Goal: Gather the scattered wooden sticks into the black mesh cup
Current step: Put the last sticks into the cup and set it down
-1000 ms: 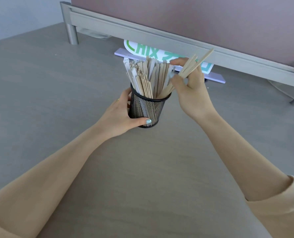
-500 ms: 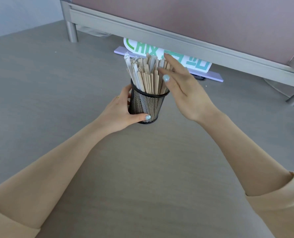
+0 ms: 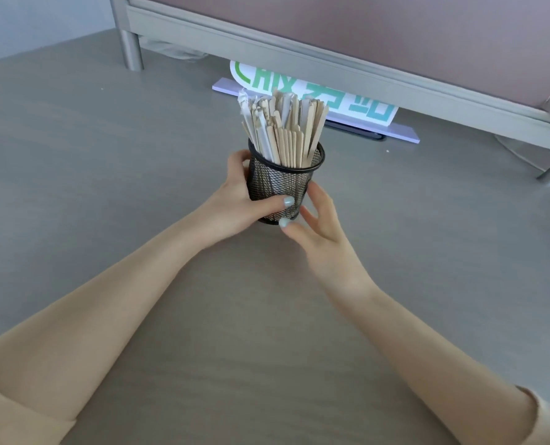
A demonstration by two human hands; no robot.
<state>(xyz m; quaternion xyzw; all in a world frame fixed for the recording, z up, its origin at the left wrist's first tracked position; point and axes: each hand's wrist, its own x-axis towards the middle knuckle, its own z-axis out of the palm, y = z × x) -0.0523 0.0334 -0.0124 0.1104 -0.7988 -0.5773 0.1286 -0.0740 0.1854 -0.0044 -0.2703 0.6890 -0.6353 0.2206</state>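
Observation:
The black mesh cup (image 3: 280, 181) stands upright on the grey table, packed with several wooden sticks (image 3: 286, 130) that rise well above its rim and fan slightly. My left hand (image 3: 235, 203) wraps around the cup's left side, thumb across its lower front. My right hand (image 3: 321, 229) is at the cup's lower right, fingers spread and touching its base; it looks blurred and holds no sticks. No loose sticks are visible on the table.
A white sign with green letters (image 3: 315, 97) on a lilac base stands just behind the cup. A grey metal frame (image 3: 299, 56) with legs runs across the back, with a mauve panel above. The grey table surface (image 3: 106, 155) extends all around.
My right hand released its sticks into the cup, patted the tops, then dropped down to the cup's lower right side. My left hand kept its grip on the cup.

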